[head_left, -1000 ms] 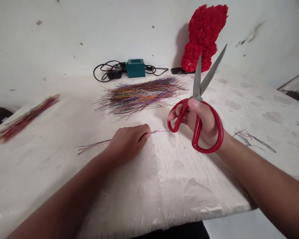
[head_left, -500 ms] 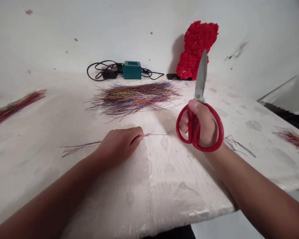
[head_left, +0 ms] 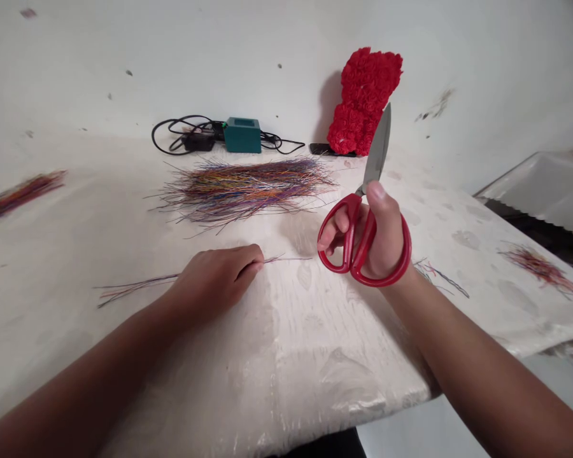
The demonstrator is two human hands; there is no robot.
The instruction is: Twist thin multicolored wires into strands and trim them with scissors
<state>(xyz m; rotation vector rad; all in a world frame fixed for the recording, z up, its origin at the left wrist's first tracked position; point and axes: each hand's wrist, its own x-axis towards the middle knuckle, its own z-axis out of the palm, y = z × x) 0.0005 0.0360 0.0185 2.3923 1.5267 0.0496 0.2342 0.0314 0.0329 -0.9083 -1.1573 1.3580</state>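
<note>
My left hand (head_left: 214, 284) presses and pinches a thin strand of coloured wires (head_left: 138, 287) against the table, with the wire ends sticking out on both sides of it. My right hand (head_left: 379, 235) is raised above the table, its fingers through the handles of red-handled scissors (head_left: 363, 238). The scissors' steel blades are together and point up. A large loose pile of thin multicoloured wires (head_left: 241, 191) lies on the white covered table (head_left: 286, 356), beyond both hands.
More wire bundles lie at the table's left (head_left: 19, 197) and right (head_left: 542, 270), with dark wire scraps (head_left: 439, 278) near my right wrist. At the back are a teal box (head_left: 242, 135), a black cable (head_left: 181, 135), a black phone-like object (head_left: 329, 149) and a red crepe-paper figure (head_left: 363, 102).
The scissor blades have gone from open to together, and the scissors have tilted. The whole scene has slid left in view. My left hand stays on the wires.
</note>
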